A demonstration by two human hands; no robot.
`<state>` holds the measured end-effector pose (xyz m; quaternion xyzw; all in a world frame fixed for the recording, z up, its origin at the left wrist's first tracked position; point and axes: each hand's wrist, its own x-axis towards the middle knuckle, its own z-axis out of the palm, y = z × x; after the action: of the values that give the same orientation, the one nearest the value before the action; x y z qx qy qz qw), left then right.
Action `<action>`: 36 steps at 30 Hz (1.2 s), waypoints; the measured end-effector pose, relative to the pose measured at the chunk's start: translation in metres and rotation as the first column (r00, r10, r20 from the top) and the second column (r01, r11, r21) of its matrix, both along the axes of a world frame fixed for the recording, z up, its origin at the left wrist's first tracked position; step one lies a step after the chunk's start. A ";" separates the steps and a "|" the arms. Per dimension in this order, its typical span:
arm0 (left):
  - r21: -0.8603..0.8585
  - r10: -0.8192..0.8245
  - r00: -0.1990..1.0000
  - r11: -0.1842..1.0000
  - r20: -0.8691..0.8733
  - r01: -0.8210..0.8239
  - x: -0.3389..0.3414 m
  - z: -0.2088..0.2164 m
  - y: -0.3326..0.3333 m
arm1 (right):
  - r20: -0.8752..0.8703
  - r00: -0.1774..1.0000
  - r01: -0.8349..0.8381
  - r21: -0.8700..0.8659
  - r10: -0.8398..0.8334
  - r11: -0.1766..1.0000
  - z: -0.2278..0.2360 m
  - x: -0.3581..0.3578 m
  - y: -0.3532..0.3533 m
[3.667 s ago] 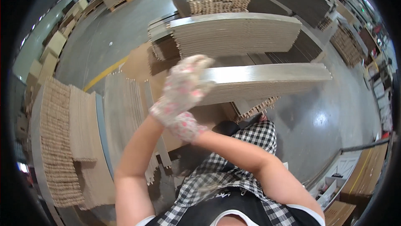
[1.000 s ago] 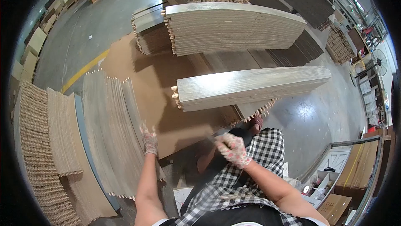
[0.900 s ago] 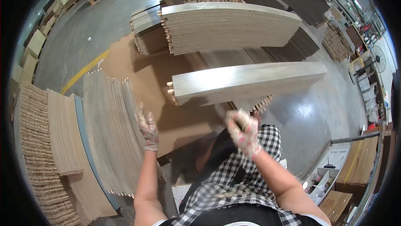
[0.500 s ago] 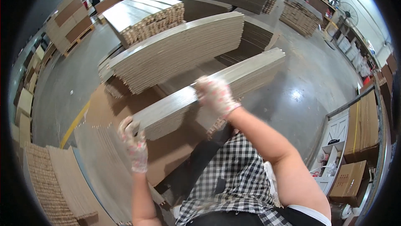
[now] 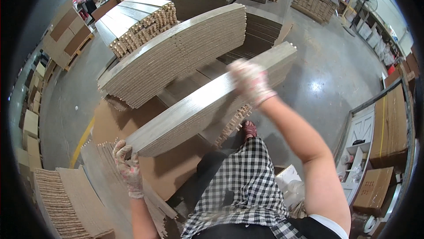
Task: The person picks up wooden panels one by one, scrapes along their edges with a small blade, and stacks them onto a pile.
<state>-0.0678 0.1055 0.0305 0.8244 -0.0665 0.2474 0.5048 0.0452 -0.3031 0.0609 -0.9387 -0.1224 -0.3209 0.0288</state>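
Note:
A long stack of grey wood-grain planks (image 5: 190,106) lies slantwise before me, its left end nearer. My left hand (image 5: 128,168), in a white glove with pink spots, is at that near end. Its fingers bend round one corner and its thumb is at the other. Over the far part of the stack is my right hand (image 5: 251,82), gloved alike and smeared by motion. Its fingers reach toward the far long edge, and I cannot make out their grip. Under the stack shows a brown cardboard sheet (image 5: 165,168).
Beyond is a taller curved plank stack (image 5: 176,51), with a bundle of planks (image 5: 137,22) behind it. More planks (image 5: 84,199) stand at the lower left. At right are a cardboard box (image 5: 374,190) and a framed rack (image 5: 349,150). A person (image 5: 84,0) stands far back left.
Both hands and the view have shifted; my right hand has moved right along the stack. My left hand has come closer round the stack's near end. The stack's top now looks wider.

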 end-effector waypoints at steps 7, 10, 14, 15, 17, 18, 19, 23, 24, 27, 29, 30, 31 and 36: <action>0.823 -0.097 0.988 0.566 0.123 -0.046 0.023 0.064 -0.047 | -0.190 0.949 -0.226 0.142 0.251 0.964 -0.006 -0.014 0.098; 0.809 -0.245 0.961 0.534 -0.131 0.246 0.049 0.061 -0.050 | -0.155 0.983 -0.047 0.302 0.098 0.952 0.000 -0.007 0.021; 0.854 -0.230 0.968 0.478 -0.105 0.206 0.057 0.076 -0.047 | -0.193 0.981 0.075 0.519 0.031 0.852 0.013 -0.032 -0.020; 0.876 -0.194 0.979 0.460 -0.062 0.146 0.059 0.084 -0.052 | -0.195 0.981 0.083 0.515 0.022 0.853 0.014 -0.036 -0.022; 0.895 -0.160 0.987 0.437 -0.017 0.087 0.059 0.084 -0.056 | -0.068 0.994 -0.022 0.650 0.087 0.760 0.014 -0.040 -0.024; 0.931 -0.178 0.984 0.363 0.014 0.052 0.057 0.075 -0.053 | -0.067 0.993 -0.027 0.653 0.093 0.757 0.014 -0.042 -0.021; 0.958 -0.197 0.979 0.285 0.043 0.015 0.055 0.066 -0.049 | -0.068 0.992 -0.036 0.673 0.110 0.738 0.014 -0.046 -0.019; 0.892 -0.291 0.957 0.438 0.023 0.112 0.040 0.060 -0.070 | -0.050 0.990 -0.068 0.659 0.135 0.749 0.007 -0.056 -0.020; 0.852 -0.328 0.945 0.501 0.024 0.152 0.039 0.056 -0.071 | 0.030 0.987 -0.144 0.608 0.159 0.781 0.009 -0.056 -0.012; 0.816 -0.257 0.960 0.529 -0.109 0.234 0.036 0.056 -0.072 | -0.060 0.967 -0.208 0.366 0.246 0.907 0.015 -0.044 0.029; 0.790 -0.242 0.958 0.552 -0.157 0.269 0.039 0.053 -0.071 | -0.339 0.846 -0.180 0.546 0.412 0.818 0.012 -0.041 0.050; 0.790 -0.239 0.958 0.552 -0.158 0.268 0.037 0.055 -0.069 | -0.346 0.794 -0.206 0.619 0.499 0.758 0.012 -0.035 0.056; 0.788 -0.227 0.960 0.556 -0.162 0.264 0.034 0.059 -0.068 | -0.312 0.886 -0.229 0.352 0.344 0.908 0.012 -0.033 0.045; 0.803 -0.189 0.970 0.548 -0.156 0.236 0.033 0.063 -0.076 | -0.170 0.977 0.182 0.338 -0.131 0.923 0.006 0.013 -0.133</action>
<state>-0.0352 0.0292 0.0935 0.9553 -0.2591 0.1051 0.0963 0.0581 -0.4364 0.0670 -0.9459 0.0148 -0.2702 0.1789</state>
